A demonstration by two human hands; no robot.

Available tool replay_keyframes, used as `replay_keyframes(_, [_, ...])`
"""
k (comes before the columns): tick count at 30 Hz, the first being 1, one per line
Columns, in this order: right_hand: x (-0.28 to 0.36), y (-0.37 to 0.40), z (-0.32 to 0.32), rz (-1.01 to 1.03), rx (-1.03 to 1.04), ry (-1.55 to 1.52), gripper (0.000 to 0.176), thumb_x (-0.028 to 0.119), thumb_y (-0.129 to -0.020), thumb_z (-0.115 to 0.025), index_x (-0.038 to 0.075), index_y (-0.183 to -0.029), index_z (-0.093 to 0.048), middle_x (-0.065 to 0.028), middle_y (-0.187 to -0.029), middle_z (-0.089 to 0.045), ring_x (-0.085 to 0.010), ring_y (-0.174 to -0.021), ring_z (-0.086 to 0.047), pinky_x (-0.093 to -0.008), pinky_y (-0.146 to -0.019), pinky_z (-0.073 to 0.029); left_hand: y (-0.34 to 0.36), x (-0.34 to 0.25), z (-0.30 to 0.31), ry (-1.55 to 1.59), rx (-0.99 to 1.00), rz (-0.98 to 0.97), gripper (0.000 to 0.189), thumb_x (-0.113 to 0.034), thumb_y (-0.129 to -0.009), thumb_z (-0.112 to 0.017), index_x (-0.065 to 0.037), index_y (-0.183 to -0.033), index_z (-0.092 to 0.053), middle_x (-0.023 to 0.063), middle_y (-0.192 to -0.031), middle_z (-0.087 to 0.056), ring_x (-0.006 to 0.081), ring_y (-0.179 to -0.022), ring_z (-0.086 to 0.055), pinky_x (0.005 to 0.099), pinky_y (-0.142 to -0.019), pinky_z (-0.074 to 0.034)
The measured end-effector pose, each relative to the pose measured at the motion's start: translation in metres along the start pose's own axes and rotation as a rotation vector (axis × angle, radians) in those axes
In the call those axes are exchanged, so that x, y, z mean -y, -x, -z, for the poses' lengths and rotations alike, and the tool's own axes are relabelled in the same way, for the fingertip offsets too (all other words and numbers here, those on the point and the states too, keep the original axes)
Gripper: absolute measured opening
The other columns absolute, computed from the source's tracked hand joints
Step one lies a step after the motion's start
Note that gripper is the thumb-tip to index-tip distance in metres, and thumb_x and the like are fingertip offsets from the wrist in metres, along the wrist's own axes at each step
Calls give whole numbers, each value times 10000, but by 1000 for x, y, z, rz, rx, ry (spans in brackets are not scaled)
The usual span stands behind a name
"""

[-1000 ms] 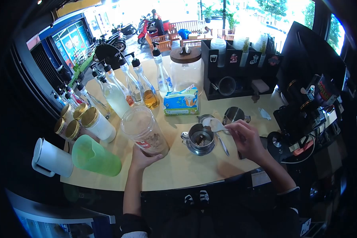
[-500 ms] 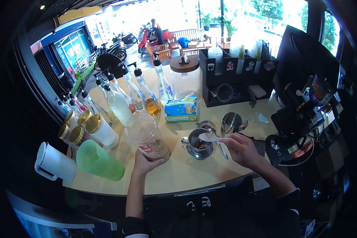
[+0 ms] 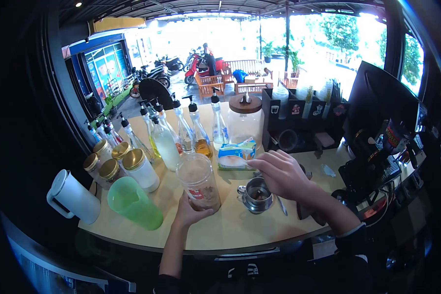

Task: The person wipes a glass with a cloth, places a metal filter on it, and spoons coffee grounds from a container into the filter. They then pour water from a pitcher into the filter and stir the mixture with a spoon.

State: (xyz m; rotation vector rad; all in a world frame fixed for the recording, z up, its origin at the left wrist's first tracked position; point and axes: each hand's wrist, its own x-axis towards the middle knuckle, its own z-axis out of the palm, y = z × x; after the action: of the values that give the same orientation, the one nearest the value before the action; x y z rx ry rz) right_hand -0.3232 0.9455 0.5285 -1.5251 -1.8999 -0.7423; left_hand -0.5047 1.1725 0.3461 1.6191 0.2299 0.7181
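Note:
My left hand (image 3: 193,211) is wrapped round the lower part of a clear plastic jar (image 3: 201,183) with brown contents and a red label. My right hand (image 3: 281,174) pinches the handle of a spoon (image 3: 233,162), whose bowl shows in front of the tissue pack (image 3: 250,147). Below that hand, a metal cup (image 3: 258,192) with a handle stands on the counter, dark bits inside it. Another spoon (image 3: 282,206) lies just right of the cup. My right hand and forearm partly hide other metalware behind them.
A green pitcher (image 3: 135,203), a white jug (image 3: 73,196) and gold-lidded jars (image 3: 141,169) stand left. Pump bottles (image 3: 184,130) and a wooden-lidded jar (image 3: 245,120) line the back. A black cup organizer (image 3: 299,120) and dark machine (image 3: 372,166) are right. Outside, a person (image 3: 209,60) stands by motorbikes.
The camera view has tilted up. My right hand has lifted the spoon from over the metal cup, up and left toward the jar. My left hand keeps its hold on the jar.

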Motion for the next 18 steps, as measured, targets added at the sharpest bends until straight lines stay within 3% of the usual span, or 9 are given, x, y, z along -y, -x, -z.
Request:
replay_keyframes(3, [3, -37, -20, 168, 46, 50, 302, 42, -702, -628, 63, -1004, -619, -39, -857, -585, -186, -854, -584, -326, -797, -447, 2, 0, 4, -73, -41, -19, 955, -128, -490, -900, -5, -1297, -402, 119, -1237, -541, 229, -1139, -551, 376, -978, -453])
replay_keyframes(5, [7, -58, -34, 241, 107, 108, 289, 59, -726, -622, 75, -1015, -623, -28, -871, -587, -178, -878, -581, -344, -820, -438, 0, 0, 10, -322, -23, -159, 949, -171, -485, -902, -9, -1284, -418, 118, -1231, -549, 234, -1133, -554, 375, -970, -455])
replay_keyframes(10, [19, -93, -75, 439, 231, 309, 123, 106, -759, -609, 94, -879, -630, 6, -869, -590, -160, -964, -565, -384, -970, -377, 3, -6, 15, -343, -41, -51, 880, -157, -501, -873, -19, -1255, -440, 121, -1166, -588, 245, -1105, -571, 375, -954, -459])
replay_keyframes(11, [21, -97, -82, 453, 225, 320, 78, 98, -762, -605, 94, -838, -623, 18, -860, -591, -162, -1005, -557, -420, -1043, -333, 4, -9, 15, -302, -59, -35, 845, -156, -510, -868, -23, -1232, -451, 124, -1115, -615, 254, -1081, -588, 376, -951, -461])
replay_keyframes(15, [26, -106, -92, 461, 293, 340, 122, 83, -763, -604, 90, -882, -630, 6, -916, -600, -176, -1034, -556, -457, -1085, -291, 2, -2, 18, -300, -77, -73, 844, -141, -516, -858, -23, -1234, -430, 137, -1143, -599, 258, -1086, -584, 377, -948, -464])
replay_keyframes(18, [25, -100, -87, 441, 201, 226, 170, 73, -772, -603, 82, -939, -632, -24, -1025, -604, -195, -1061, -554, -488, -1101, -268, 4, -11, 17, -361, -96, -111, 872, -134, -524, -847, -24, -1261, -395, 146, -1165, -585, 265, -1095, -579, 379, -943, -467])
